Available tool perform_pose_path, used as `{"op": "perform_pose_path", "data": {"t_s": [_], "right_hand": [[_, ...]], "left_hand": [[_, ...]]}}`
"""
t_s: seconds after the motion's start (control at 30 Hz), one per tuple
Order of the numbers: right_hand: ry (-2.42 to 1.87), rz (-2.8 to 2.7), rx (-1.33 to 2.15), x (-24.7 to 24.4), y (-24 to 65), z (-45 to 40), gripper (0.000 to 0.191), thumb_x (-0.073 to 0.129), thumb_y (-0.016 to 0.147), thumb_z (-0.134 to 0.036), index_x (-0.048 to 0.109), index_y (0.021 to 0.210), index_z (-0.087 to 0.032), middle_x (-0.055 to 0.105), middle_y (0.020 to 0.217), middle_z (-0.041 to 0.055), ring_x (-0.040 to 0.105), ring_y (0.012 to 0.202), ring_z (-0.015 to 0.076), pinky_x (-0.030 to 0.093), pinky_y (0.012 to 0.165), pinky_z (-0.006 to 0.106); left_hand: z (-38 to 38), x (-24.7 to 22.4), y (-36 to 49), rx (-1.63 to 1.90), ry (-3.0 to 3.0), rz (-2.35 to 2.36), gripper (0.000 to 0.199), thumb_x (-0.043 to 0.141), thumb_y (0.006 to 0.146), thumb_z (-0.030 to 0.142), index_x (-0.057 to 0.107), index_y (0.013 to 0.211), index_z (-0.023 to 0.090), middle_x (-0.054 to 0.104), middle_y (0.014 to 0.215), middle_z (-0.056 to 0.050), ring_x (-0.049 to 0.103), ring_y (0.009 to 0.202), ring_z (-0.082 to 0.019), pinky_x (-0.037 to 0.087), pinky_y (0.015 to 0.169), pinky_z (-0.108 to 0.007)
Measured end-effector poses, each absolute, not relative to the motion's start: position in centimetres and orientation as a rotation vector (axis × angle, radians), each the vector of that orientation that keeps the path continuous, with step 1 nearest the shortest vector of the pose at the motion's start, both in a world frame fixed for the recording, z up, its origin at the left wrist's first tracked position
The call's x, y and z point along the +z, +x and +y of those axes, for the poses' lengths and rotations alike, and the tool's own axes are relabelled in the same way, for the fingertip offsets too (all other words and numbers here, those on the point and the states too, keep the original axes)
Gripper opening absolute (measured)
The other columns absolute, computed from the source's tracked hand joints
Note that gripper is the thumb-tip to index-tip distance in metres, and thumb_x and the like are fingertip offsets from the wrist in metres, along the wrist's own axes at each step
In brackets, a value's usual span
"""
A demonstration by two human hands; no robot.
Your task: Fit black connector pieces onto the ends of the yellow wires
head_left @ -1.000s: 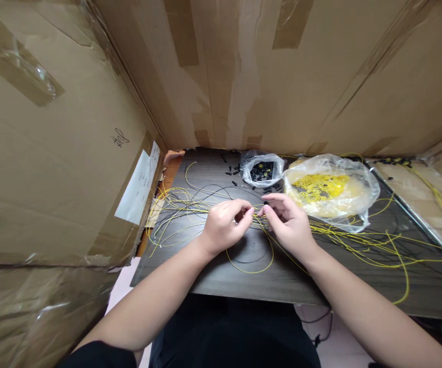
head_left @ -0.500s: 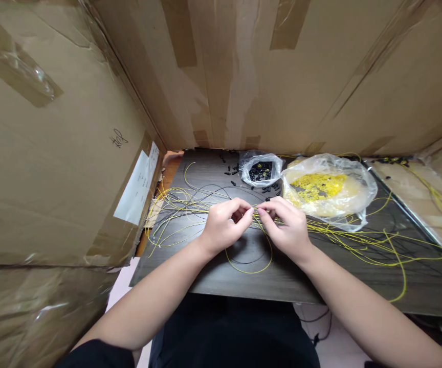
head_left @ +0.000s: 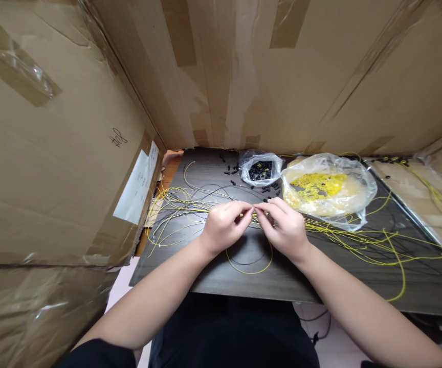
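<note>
Above the middle of the table, my left hand (head_left: 226, 225) is closed in a pinch, thumb against forefinger. Facing it, my right hand (head_left: 284, 225) pinches too, and the fingertips of both hands meet. Whatever lies between them is too small and too covered to name. Just below the hands, a thin yellow wire (head_left: 249, 273) curves in a loop over the table, its upper ends lost behind the fingers. Many yellow and black wires (head_left: 339, 237) run sideways under and behind both hands, fanning out left and right.
Behind my hands stand a small clear bag (head_left: 261, 168) of black pieces and a larger clear bag (head_left: 328, 189) of yellow pieces. Loose black pieces (head_left: 233, 182) lie around the small bag. Cardboard walls (head_left: 224, 92) enclose the dark table (head_left: 213, 278) at the back and left.
My right hand has shifted slightly left, so its fingertips now meet those of my left hand; a small gap showed before. The wires and bags look unchanged.
</note>
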State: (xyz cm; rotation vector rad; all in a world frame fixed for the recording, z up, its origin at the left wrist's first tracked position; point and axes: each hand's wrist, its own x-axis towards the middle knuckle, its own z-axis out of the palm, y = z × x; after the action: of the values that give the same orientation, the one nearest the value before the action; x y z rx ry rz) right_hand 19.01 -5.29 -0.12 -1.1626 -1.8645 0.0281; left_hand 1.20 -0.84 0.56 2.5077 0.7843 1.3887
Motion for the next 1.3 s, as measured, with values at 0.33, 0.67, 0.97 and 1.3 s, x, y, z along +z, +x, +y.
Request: {"op": "perform_pose_path", "data": {"t_s": [0.33, 0.67, 0.97, 1.3], "right_hand": [[-1.226, -1.913, -0.107, -0.5, 19.0, -5.0, 0.015, 0.055, 0.095, -0.019, 0.068, 0.103, -0.016, 0.064, 0.089, 0.0073, 0.058, 0.067, 0.0139, 0.049, 0.064, 0.028], [-1.261, -1.949, -0.156, -0.9, 18.9, -4.7, 0.019, 0.052, 0.097, -0.02, 0.069, 0.105, -0.016, 0.066, 0.091, 0.0082, 0.063, 0.078, 0.0176, 0.053, 0.073, 0.029], [-1.109, -1.859, 0.113, -0.1, 18.2, -5.5, 0.025, 0.052, 0.091, -0.012, 0.07, 0.108, -0.014, 0.067, 0.089, 0.0096, 0.065, 0.078, 0.0188, 0.056, 0.073, 0.032], [-1.043, -1.832, 0.237, 1.0, 18.9, -5.4, 0.02, 0.056, 0.091, -0.013, 0.072, 0.103, -0.016, 0.064, 0.081, 0.0051, 0.059, 0.064, 0.013, 0.051, 0.061, 0.027]], "left_hand": [[-0.6, -0.2, 1.4, 1.205, 2.774, 0.888, 0.015, 0.054, 0.095, 0.02, 0.064, 0.104, 0.015, 0.074, 0.087, -0.006, 0.069, 0.073, -0.017, 0.053, 0.073, -0.029], [-0.3, -0.5, 1.6, 1.172, 2.972, 1.003, 0.019, 0.05, 0.097, 0.02, 0.062, 0.083, 0.017, 0.068, 0.07, -0.003, 0.062, 0.061, -0.016, 0.043, 0.06, -0.03], [0.0, -0.7, 1.4, 1.281, 3.02, 0.883, 0.021, 0.051, 0.095, 0.018, 0.057, 0.075, 0.018, 0.062, 0.062, -0.001, 0.058, 0.055, -0.014, 0.04, 0.057, -0.028], [-0.4, -0.4, 1.5, 1.411, 2.856, 0.813, 0.011, 0.055, 0.093, 0.015, 0.059, 0.083, 0.017, 0.068, 0.068, -0.001, 0.063, 0.059, -0.013, 0.046, 0.06, -0.027]]}}
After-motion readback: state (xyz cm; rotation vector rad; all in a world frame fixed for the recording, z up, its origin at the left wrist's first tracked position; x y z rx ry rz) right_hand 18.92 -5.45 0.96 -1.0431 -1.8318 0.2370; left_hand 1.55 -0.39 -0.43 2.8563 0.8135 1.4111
